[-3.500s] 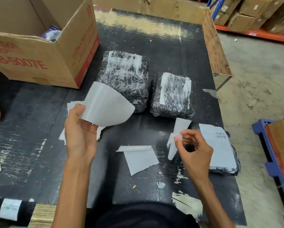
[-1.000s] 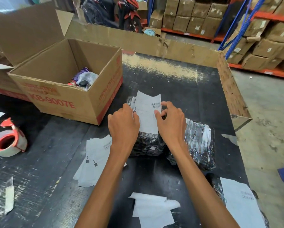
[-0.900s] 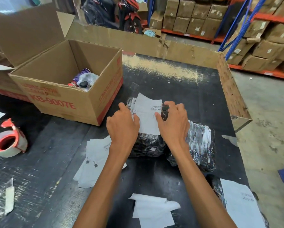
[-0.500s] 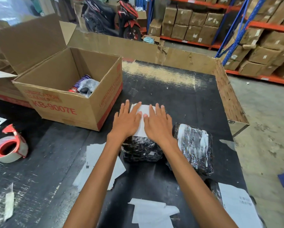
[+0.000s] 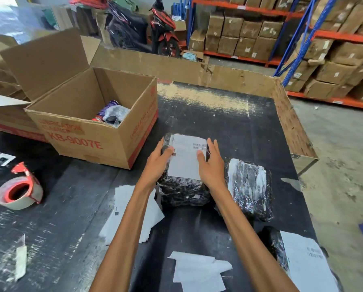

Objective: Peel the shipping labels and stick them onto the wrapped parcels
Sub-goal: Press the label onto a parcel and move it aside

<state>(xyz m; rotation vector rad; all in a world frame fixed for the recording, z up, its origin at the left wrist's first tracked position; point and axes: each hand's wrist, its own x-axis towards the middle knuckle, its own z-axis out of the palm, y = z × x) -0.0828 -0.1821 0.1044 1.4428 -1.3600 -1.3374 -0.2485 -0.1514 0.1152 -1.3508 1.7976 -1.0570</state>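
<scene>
A black wrapped parcel (image 5: 182,191) lies mid-table with a white shipping label (image 5: 186,160) flat on its top. My left hand (image 5: 158,163) rests along the parcel's left edge, and my right hand (image 5: 211,163) along its right edge. Both have straight fingers, with the thumbs lying on the label. A second wrapped parcel (image 5: 250,186) without a label sits just to the right. A third parcel (image 5: 274,245) at the bottom right carries a label (image 5: 304,262). A stack of unpeeled labels (image 5: 134,216) lies under my left forearm.
Peeled backing paper (image 5: 197,272) lies at the near edge. An open cardboard box (image 5: 86,131) stands at the left, with a red tape roll (image 5: 18,191) in front of it. A cardboard wall (image 5: 292,127) borders the black table (image 5: 218,123) on the right.
I laid the peeled label on the parcel and pressed it with both flat palms. My hands have since slid apart to the parcel's sides, uncovering the label.
</scene>
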